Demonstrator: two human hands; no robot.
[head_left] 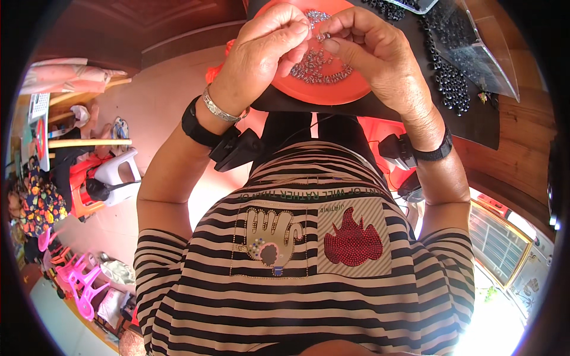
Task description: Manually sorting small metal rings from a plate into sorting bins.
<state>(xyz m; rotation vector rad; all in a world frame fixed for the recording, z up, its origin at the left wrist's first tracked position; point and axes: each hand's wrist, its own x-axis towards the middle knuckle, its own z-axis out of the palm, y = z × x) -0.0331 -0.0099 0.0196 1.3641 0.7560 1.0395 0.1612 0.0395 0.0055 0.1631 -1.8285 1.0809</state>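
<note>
A round red plate point(279, 88) lies beneath both hands, with many small shiny silvery pieces point(317, 68) spread over it. They look like little metal rings or springs; their exact kind is too small to tell. Over the plate's left part, my left hand point(270, 41) is closed in a pinch, and whatever its fingertips hold is hidden. Facing it, my right hand point(380, 56) pinches a small shiny metal piece point(323, 37) between thumb and forefinger. The fingertips of both hands are close together but apart.
On the dark mat point(475, 121) to the right lie many small black pieces point(448, 83). A clear plastic box point(490, 59) stands beside them. Pink plastic stools point(83, 282) and a white stool point(119, 169) are on the floor at left.
</note>
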